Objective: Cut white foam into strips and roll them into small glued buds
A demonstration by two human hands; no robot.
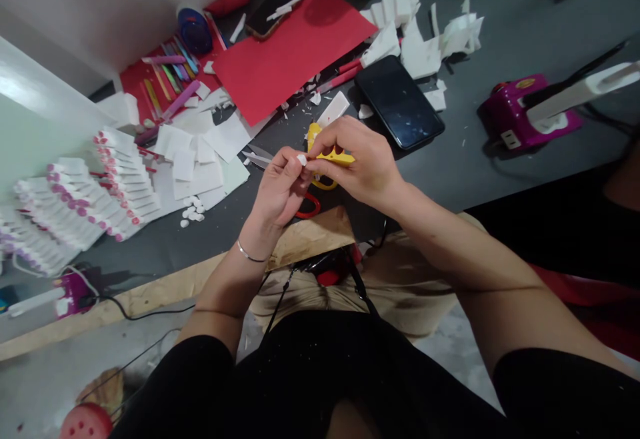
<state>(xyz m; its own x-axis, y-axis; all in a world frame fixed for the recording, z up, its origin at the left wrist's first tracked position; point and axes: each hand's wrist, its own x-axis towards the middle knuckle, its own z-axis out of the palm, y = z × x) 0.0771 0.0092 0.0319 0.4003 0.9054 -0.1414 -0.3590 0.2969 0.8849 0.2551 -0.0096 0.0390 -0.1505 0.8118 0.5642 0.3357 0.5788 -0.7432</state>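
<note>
Between my two hands is a small white piece [301, 159], too small to tell whether it is paper or foam. My left hand [280, 189] pinches it between thumb and fingers. From the other side, the closed fingertips of my right hand [367, 159] meet at its edge. Beneath my hands lie scissors with yellow handles [313, 134] and a red scissor handle [310, 207], both partly hidden. Thin blades [259, 157] show to the left of my left hand. A small pile of rounded white pieces [193, 210] lies further left on the dark table [220, 222].
White paper squares [183, 162] and rows of white strips with pink-marked ends [123, 179] cover the left side. Behind my hands are red paper [290, 49], a black phone [400, 102] and white scraps [420, 49]. A purple glue-gun-like device [525, 112] stands at right.
</note>
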